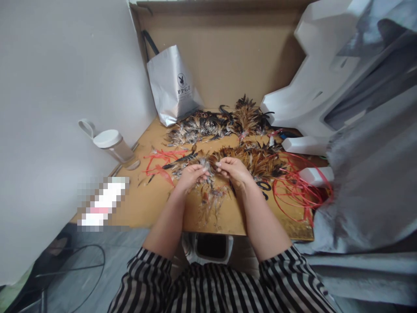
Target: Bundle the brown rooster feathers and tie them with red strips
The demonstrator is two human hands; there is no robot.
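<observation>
Reaching forward, left hand (192, 177) pinches feathers (205, 161) while right hand (235, 170) curls, its hold unclear.

A loose top (211, 289) striped in black and pale greyish beige covers the body at six o'clock, the narrow bands running mostly lengthwise down its front. The left sleeve (146, 274), at seven o'clock, and the right sleeve (293, 278), near five, repeat the pattern and end in wide hems, leaving the left forearm (167, 217) and right forearm (265, 215) bare.

Yellow-brown tabletop (146, 202), brown feathers (260, 161), red strands (302, 191), black scissors (259, 184), 1 silver bag (171, 87), 1 lidded cup (120, 152)
</observation>
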